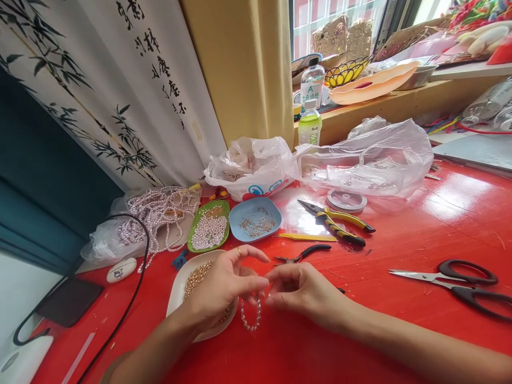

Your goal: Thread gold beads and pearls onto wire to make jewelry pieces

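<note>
A small loop of clear and pearly beads hangs below the fingers of my left hand, which are pinched on its top. Just to the right, my right hand has its thumb and index finger pressed together close to the left fingertips; whatever lies between them is too small to make out. Under my left hand sits a white dish of gold beads. Beyond it are a green dish with pearl and gold beads and a blue dish with small metal pieces.
Small pliers, large yellow-black pliers, a yellow tool and scissors lie on the red table. Plastic bags line the back. Bead strands and a black cable are at left.
</note>
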Motion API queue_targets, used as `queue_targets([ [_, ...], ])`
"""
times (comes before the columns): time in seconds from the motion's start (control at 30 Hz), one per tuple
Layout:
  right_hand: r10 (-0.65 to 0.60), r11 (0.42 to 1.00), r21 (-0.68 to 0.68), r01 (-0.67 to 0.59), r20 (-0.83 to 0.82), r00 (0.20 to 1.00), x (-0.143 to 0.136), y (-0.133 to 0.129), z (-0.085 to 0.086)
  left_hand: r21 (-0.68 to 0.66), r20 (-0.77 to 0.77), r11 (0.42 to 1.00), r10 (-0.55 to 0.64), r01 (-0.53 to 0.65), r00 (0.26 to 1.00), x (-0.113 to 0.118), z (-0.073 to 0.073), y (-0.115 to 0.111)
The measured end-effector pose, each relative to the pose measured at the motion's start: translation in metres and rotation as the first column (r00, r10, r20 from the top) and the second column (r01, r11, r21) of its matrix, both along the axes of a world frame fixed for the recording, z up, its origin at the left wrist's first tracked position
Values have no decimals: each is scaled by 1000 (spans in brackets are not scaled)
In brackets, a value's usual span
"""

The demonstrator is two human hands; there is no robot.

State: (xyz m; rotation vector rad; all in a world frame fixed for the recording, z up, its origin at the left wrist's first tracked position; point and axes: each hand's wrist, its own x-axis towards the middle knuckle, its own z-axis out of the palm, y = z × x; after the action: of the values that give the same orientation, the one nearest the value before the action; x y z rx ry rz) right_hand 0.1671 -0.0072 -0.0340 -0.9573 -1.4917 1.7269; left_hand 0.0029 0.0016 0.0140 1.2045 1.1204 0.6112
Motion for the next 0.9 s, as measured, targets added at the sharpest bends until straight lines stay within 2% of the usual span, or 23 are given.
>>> queue_targets([
  [0.2, -8, 999, 37, 8, -4, 1000, 1, -1, 0, 43, -49, 999, -9, 12, 999, -2, 2, 1],
  [0.33, -81, 986, 158, 61, 119, 990, 2, -1, 5, 37, -178, 997, -67, 74, 982, -4, 5, 1],
  [0.4, -149, 948, 309, 81, 203, 968, 2, -2, 7, 52, -289, 990, -110, 130, 951, -5, 5, 0],
  [0.47, -231, 874, 479, 80, 265, 936, 2, -4, 8, 109, -387, 978, -120, 175, 914, -5, 3, -1],
  [0.57, -317, 775, 629, 65, 297, 901, 1, -6, 7, 173, -438, 964, -108, 201, 893, -4, 0, -2],
  [0.77, -369, 714, 698, 52, 312, 875, 0, -8, 5, 138, -451, 973, -103, 183, 887, -3, -3, -2],
  [0.9, -378, 734, 676, 72, 317, 870, 0, -6, 6, 86, -395, 987, -90, 135, 914, -4, 0, 0],
])
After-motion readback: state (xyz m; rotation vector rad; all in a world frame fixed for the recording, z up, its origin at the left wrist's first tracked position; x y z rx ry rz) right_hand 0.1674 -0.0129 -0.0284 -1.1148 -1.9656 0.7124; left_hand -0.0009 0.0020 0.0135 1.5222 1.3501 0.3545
